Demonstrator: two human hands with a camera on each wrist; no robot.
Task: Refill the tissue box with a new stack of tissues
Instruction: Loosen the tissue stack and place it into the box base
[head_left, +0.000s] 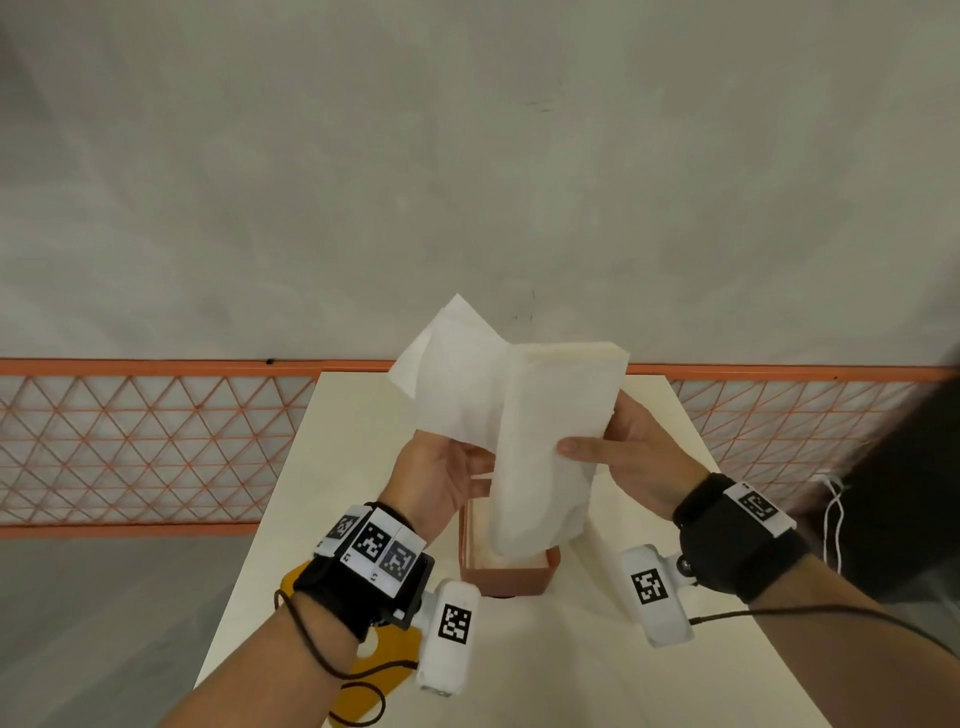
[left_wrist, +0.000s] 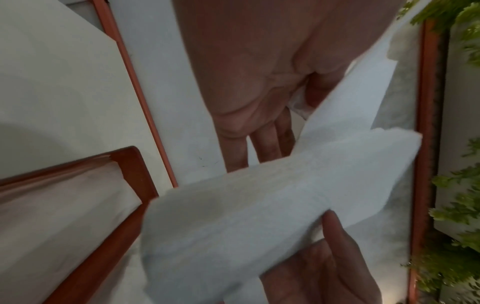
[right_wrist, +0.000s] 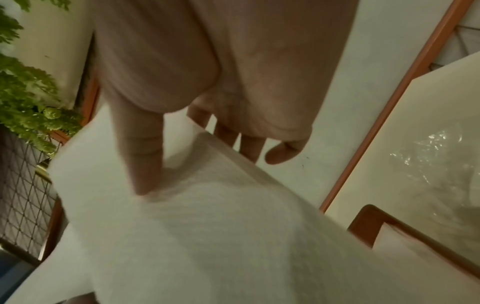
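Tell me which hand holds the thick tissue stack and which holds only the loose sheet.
The right hand grips the thick white tissue stack; the left hand holds only the loose white sheet.

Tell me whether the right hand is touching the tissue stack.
Touching. The head view shows the right hand gripping the tissue stack, thumb pressed across its front; the right wrist view shows that thumb denting the tissues.

One cream rectangular table (head_left: 597, 649). One orange open tissue box (head_left: 511, 574) at six o'clock. One white stack of tissues (head_left: 545, 441). One flat yellow cut-out piece (head_left: 387, 649) at seven. Two hands: left hand (head_left: 441, 475), right hand (head_left: 639, 457).
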